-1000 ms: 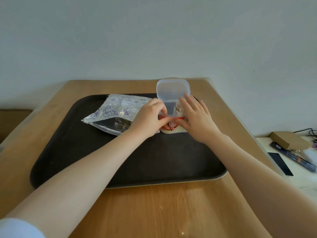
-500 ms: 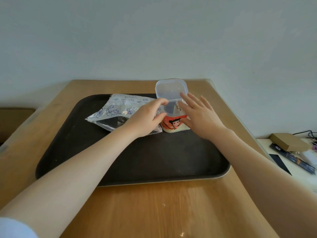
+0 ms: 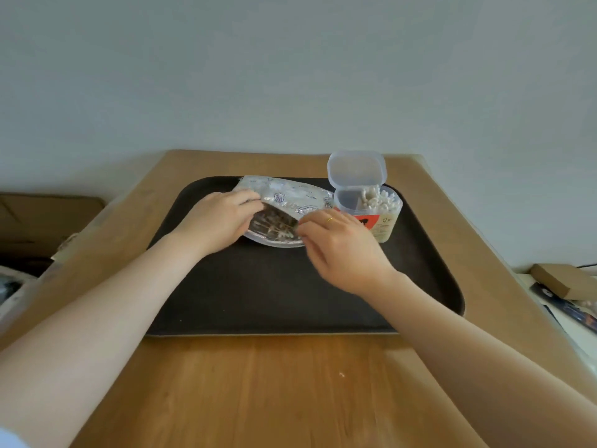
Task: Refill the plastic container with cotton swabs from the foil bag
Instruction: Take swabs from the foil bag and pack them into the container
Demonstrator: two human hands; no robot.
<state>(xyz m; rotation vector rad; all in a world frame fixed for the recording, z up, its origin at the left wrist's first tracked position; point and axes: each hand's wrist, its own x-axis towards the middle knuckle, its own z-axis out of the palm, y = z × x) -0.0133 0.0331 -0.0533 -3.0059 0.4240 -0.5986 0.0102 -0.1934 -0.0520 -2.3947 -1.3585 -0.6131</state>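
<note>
Lying at eleven o'clock of the open plastic container (image 3: 368,208) on the tray (image 3: 290,286), the foil bag (image 3: 284,205) is gripped by the left hand (image 3: 216,221) and pinched by the right hand (image 3: 342,244), and its mouth is best spread gently.

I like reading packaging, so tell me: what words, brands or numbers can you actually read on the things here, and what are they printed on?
Nothing here reads clearly.
Foil bag: blue drawings and a short blue word, too blurred to read.
Plastic container: red and cream label with a dark cartoon figure and tiny print, too small to read.
Dark packet on the side table at right: print too blurred to read.
</note>
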